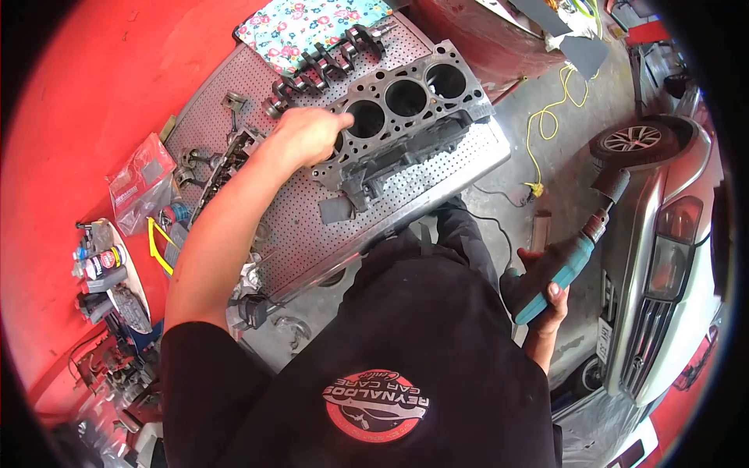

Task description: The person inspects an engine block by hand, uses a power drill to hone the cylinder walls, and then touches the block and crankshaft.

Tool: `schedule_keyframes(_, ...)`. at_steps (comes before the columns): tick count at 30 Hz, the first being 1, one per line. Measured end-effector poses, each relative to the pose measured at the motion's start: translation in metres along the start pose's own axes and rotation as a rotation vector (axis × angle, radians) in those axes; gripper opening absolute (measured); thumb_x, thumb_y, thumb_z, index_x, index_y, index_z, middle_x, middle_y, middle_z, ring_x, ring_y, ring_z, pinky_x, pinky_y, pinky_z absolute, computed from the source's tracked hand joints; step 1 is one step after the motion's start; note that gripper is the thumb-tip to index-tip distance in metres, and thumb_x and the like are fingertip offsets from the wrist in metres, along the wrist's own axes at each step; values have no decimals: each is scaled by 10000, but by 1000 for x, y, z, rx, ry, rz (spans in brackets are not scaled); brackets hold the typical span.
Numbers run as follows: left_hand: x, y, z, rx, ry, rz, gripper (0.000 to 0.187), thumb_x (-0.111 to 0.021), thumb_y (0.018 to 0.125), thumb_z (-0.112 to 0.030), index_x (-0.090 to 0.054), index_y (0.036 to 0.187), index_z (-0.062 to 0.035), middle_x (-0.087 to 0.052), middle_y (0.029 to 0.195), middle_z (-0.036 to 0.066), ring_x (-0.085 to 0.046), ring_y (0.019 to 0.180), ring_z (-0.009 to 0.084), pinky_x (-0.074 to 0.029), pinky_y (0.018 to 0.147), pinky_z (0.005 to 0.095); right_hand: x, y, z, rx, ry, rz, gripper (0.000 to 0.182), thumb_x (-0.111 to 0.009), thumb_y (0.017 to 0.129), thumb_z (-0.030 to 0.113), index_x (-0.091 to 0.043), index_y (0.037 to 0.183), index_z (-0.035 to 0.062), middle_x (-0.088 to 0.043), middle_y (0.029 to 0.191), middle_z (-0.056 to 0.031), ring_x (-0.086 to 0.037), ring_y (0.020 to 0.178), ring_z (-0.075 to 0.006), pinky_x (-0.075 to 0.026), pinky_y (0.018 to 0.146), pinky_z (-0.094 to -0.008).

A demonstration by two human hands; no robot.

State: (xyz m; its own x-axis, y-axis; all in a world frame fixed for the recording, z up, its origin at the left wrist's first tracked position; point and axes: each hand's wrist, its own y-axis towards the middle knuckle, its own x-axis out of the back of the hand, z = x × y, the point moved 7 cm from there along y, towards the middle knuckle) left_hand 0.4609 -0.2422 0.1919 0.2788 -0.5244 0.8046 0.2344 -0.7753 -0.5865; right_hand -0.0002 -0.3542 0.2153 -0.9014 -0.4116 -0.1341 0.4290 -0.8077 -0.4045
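My left hand [308, 139] rests on the near-left end of an engine block [394, 144]. One digit stretches toward a cylinder bore [365, 119]; the other fingers are partly hidden at the end bore. At the right, away from the bench, my right hand [554, 304] is wrapped around the handle of a teal and black power drill [558, 273]. The drill points up and to the right, with a dark grey sheet or roll, seemingly abrasive paper [611, 185], on its tip. A small dark grey square [337, 209] lies beside the block.
The perforated metal bench [296, 242] also holds a crankshaft [324, 66], a flowered cloth [300, 31] and pistons with rods [195, 164]. A yellow cord [544, 117] lies on the floor. Close on the right stands a car [663, 257]. Spray cans [105, 261] are at left.
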Motion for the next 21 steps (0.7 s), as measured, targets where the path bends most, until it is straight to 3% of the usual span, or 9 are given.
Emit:
schedule_keyframes(8,-13,28,-12,-141,312,110,485,-526,968,-135,-673,1423,-219,-749,1212,200,-724,1148,337,-583,942,491,-11,-26,-12,4,27,-69,962,-757,695,543,-509,1368,-99,-675,1201,-279,-672,1171,-385,-530,975,-441)
schedule_keyframes(12,-2,17,-8,-175,407,119,484,-479,1002,-152,-654,1444,-242,-774,1130,176,-759,1016,357,-601,881,494,-6,-31,-13,-25,30,-98,960,-754,680,554,-532,1334,-113,-684,1194,-289,-687,1105,-356,-557,900,-416)
schedule_keyframes(13,2,17,-9,-191,416,140,603,-604,900,-100,-603,1492,-214,-761,955,223,-754,926,397,-595,834,524,-4,-29,-15,-24,43,-109,963,-760,676,550,-530,1339,-109,-684,1193,-287,-689,1091,-339,-570,834,-398)
schedule_keyframes(16,14,14,-17,-152,584,214,516,-511,1011,-170,-600,1499,-312,-786,1096,141,-771,991,313,-609,849,464,6,-22,-23,-44,61,-123,958,-763,676,547,-532,1338,-105,-684,1189,-287,-690,1087,-335,-570,834,-395)
schedule_keyframes(17,13,14,-16,-166,654,196,525,-520,1012,-171,-587,1509,-329,-787,1095,127,-771,990,297,-607,843,450,10,-22,-27,-63,92,-38,992,-764,736,528,-431,1459,-63,-656,1214,-259,-642,1238,-396,-391,1186,-526)
schedule_keyframes(20,4,20,-11,-183,834,156,557,-542,1017,-175,-546,1534,-384,-784,1092,89,-763,990,252,-596,831,410,12,-17,-23,-40,82,-162,953,-769,675,547,-532,1335,-98,-686,1169,-266,-687,1143,-380,-530,969,-443)
schedule_keyframes(21,2,25,-10,-170,879,156,569,-546,1019,-176,-532,1540,-404,-778,1092,78,-754,993,241,-589,830,398,14,-17,-24,-67,66,-157,955,-768,670,551,-532,1333,-94,-686,1165,-258,-681,1171,-395,-518,987,-450)
